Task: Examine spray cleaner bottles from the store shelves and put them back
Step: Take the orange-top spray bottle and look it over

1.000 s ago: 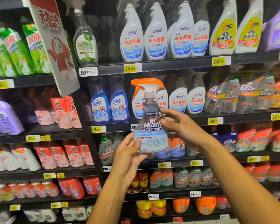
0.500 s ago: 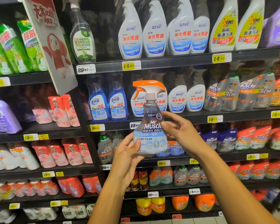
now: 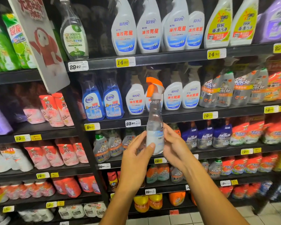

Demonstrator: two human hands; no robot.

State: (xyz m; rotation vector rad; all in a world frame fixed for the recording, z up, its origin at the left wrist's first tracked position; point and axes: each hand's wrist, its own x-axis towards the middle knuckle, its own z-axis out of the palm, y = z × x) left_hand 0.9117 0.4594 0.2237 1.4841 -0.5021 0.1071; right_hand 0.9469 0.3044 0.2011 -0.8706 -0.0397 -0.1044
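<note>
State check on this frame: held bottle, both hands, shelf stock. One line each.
Mr Muscle spray bottle: off the shelf, upright, narrow side to camera, orange trigger on.
Left hand: thumb and fingers curled round the bottle's lower part.
Right hand: grips the bottle's other side.
White spray bottles: upright on the top shelf.
Blue glass-cleaner bottles: upright, shelved.

Mr Muscle bottles (image 3: pixel 205 136): "Mr Muscle" | price tag (image 3: pixel 125 62) above them: "14.90" | white tag (image 3: pixel 78 66): "29.90"
</note>
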